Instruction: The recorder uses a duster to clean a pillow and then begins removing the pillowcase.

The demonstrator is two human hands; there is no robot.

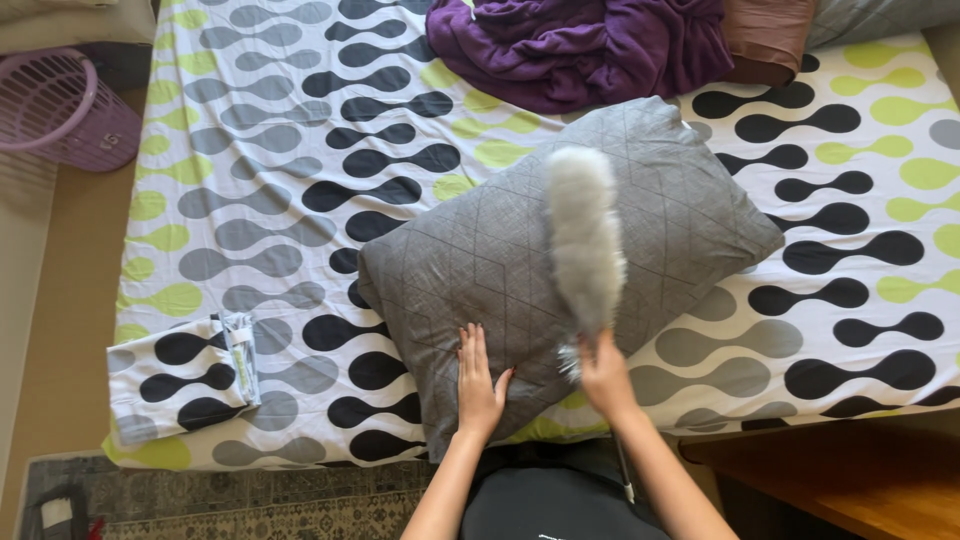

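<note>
While I watch from the head camera, the left hand [478,385] lies flat and open, fingers spread, on the near corner of a grey quilted pillow with a faint diamond pattern [500,260]. That pillow rests at an angle on the bed [280,150], near its front edge, on a fitted sheet printed with black, grey and lime-green dumbbell shapes on white.

The right hand [605,375] has its grip closed around the handle of a fluffy white-grey feather duster [585,245]. The duster's head stands over the middle of the pillow, pointing away from the person, and looks slightly blurred; I cannot tell whether it touches the fabric.

At the left of the bed, close to the front edge, sits a folded piece of bedding in the same black, grey and green print [180,375]. At the far side, a crumpled purple blanket [580,45] lies just beyond the pillow, and a brown cushion [768,38] sits beside it to the right.

Off the bed at top left stands a pink plastic laundry basket [60,108] on the floor. A patterned grey rug [250,500] lies along the bed's near side, and a brown wooden piece of furniture [850,480] shows at lower right.
</note>
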